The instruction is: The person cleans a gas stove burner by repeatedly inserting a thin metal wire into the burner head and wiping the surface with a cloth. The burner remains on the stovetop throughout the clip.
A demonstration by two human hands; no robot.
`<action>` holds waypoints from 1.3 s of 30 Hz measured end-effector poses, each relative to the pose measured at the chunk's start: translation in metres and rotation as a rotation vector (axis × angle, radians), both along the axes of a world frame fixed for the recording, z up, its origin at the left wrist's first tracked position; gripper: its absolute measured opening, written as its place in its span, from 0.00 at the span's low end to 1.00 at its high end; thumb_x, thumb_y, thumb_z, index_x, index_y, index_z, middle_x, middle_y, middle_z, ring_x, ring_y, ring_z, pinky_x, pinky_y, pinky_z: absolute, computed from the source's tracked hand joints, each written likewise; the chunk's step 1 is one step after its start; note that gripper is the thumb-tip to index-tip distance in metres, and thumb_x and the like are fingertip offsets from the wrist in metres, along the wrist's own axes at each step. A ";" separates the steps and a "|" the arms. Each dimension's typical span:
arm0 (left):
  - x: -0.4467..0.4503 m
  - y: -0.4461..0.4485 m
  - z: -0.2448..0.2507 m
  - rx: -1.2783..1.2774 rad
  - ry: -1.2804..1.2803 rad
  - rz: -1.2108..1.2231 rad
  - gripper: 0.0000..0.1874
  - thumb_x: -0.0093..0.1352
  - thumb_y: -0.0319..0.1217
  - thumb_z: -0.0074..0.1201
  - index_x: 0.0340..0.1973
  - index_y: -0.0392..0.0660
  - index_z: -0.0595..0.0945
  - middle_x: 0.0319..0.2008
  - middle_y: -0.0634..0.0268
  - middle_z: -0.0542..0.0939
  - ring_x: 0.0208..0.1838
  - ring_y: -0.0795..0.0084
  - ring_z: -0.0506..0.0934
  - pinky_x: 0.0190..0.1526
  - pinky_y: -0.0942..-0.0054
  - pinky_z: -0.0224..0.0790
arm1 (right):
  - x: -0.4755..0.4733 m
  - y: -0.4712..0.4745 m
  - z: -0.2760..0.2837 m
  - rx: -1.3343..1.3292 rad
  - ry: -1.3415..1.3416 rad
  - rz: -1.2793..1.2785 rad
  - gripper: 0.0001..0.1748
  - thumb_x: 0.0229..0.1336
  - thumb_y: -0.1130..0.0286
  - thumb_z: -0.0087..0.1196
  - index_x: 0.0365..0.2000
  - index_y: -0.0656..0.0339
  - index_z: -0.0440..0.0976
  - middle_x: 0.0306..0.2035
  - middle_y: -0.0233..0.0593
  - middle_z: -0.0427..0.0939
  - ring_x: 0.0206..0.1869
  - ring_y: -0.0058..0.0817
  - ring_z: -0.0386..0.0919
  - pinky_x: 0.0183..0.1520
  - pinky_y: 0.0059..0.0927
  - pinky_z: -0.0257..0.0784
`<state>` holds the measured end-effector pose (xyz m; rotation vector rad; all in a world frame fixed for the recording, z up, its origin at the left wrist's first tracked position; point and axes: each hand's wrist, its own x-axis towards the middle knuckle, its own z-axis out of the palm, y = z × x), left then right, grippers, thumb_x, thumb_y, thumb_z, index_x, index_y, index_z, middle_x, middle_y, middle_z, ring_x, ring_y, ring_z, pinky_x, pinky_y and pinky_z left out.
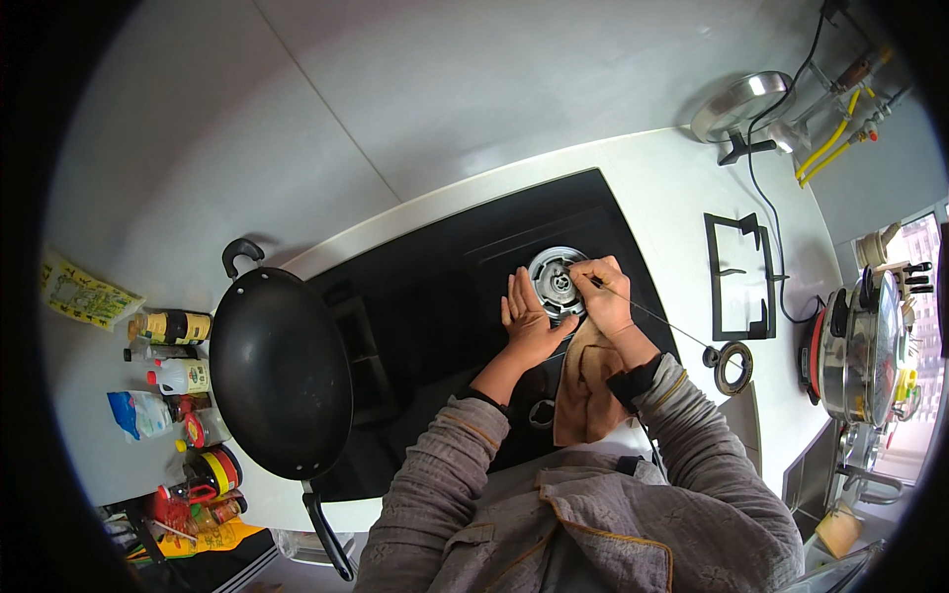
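My right hand (606,290) pinches a thin metal rod (660,317) over the round metal gas burner (557,280) of the black glass cooktop (437,326). The rod's long end slants away over the counter to the right. Spread beside the burner, my left hand (530,320) has its thumb apart at the near rim and holds nothing. Below my right wrist a brown cloth (589,385) hangs over the cooktop's front. A burner ring (734,368) and a small dark burner cap (711,356) lie on the right counter. The rod's working tip is hidden by my fingers.
A black wok (282,370) covers the cooktop's left end, beside several bottles (182,376). On the right counter (667,193) lie a black pan support (713,278) and a power cord (778,222). A steel pot (860,348) and a glass-and-steel lid (741,107) stand farther right.
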<state>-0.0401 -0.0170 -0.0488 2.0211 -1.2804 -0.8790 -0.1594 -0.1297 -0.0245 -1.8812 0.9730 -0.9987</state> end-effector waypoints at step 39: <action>0.005 0.001 0.003 0.005 0.007 -0.024 0.67 0.67 0.52 0.64 0.76 0.38 0.27 0.79 0.39 0.34 0.83 0.46 0.29 0.78 0.43 0.16 | -0.049 -0.001 0.018 0.325 0.047 0.222 0.03 0.57 0.82 0.64 0.32 0.65 0.82 0.35 0.36 0.81 0.39 0.24 0.78 0.45 0.26 0.73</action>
